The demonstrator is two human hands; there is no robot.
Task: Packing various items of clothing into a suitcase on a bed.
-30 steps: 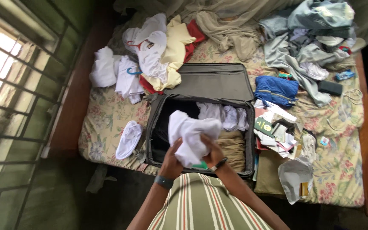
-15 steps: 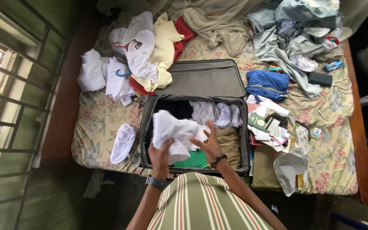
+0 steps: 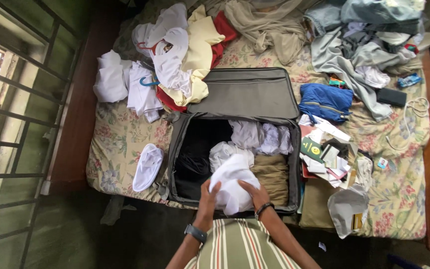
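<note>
Both my hands press a bundled white garment (image 3: 232,182) down at the near edge of an open dark suitcase (image 3: 180,149) lying on the bed. My left hand (image 3: 207,199), with a watch on its wrist, grips the bundle's left side. My right hand (image 3: 255,193), wearing a bracelet, grips its right side. Inside the suitcase lie more white clothes (image 3: 260,137) and a folded tan garment (image 3: 273,174); the left half is dark and looks bare. The suitcase lid (image 3: 247,92) lies flat behind.
A pile of white, cream and red clothes (image 3: 175,60) lies left of the lid, a white cap (image 3: 148,167) beside the suitcase. Papers and booklets (image 3: 324,154), a blue garment (image 3: 326,102) and grey clothes (image 3: 359,55) lie right. A barred window (image 3: 6,129) is at left.
The white garment was held up and worked between both hands; now it has come down into the near part of the suitcase, covering the green item seen half a second ago.
</note>
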